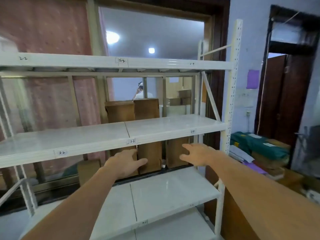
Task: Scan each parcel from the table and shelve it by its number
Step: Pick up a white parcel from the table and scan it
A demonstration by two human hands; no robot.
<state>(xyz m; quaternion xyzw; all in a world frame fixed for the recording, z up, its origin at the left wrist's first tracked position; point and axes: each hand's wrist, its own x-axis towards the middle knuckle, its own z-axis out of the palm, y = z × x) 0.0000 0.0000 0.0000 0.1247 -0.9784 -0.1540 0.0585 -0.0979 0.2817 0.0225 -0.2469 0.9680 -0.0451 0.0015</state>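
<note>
Parcels (pixel 263 148) lie heaped on the wooden table (pixel 270 210) to the right of the white shelf rack (pixel 110 135), green plastic bags with white labels on top of brown and purple packets, close against the rack's right-hand post. The rack itself fills most of the view: three cream boards are plain to see, the upper one marked 2-2, 2-3 and 2-4 along its front edge, the middle one 3-2, 3-3 and 3-4, the lower one with marks too small to read. No parcel sits on any board that shows. Behind the rack, through a glass partition, brown cardboard boxes (pixel 133 110) stand upright side by side, seen both above and below the middle board, and a person in white (pixel 141 93) stands farther back in the next room. To the right of the rack a dark wooden door (pixel 284 99) stands ajar, with a purple note (pixel 252 79) stuck on the wall between door and rack.

Both arms reach forward under the middle board of the rack. The left hand (pixel 125 163) is held out below the 3-3 mark, fingers straight and loosely spread, holding nothing. The right hand (pixel 195 154) is out below the 3-4 mark, fingers likewise spread and empty.
</note>
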